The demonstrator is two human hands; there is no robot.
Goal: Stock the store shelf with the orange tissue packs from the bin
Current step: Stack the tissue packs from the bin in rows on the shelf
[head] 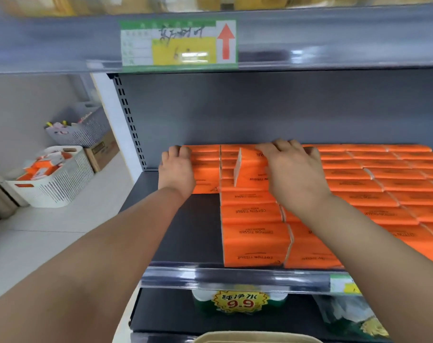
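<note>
Several orange tissue packs (252,233) lie in rows on the dark grey shelf (188,233), filling its middle and right. My left hand (177,169) grips the left end of a stack of packs (206,179) at the back left of the rows. My right hand (291,169) lies on top of a tilted orange pack (251,167) near the back, fingers curled over its far edge. The white slatted bin (62,184) stands on the floor at the left and holds more orange packs (37,169).
The upper shelf edge carries a green price label (178,43) with a red arrow. A grey basket (82,129) and a cardboard box (104,152) stand behind the bin. The lower shelf holds green bottles behind a yellow 9.9 tag (240,302). The shelf's left front part is bare.
</note>
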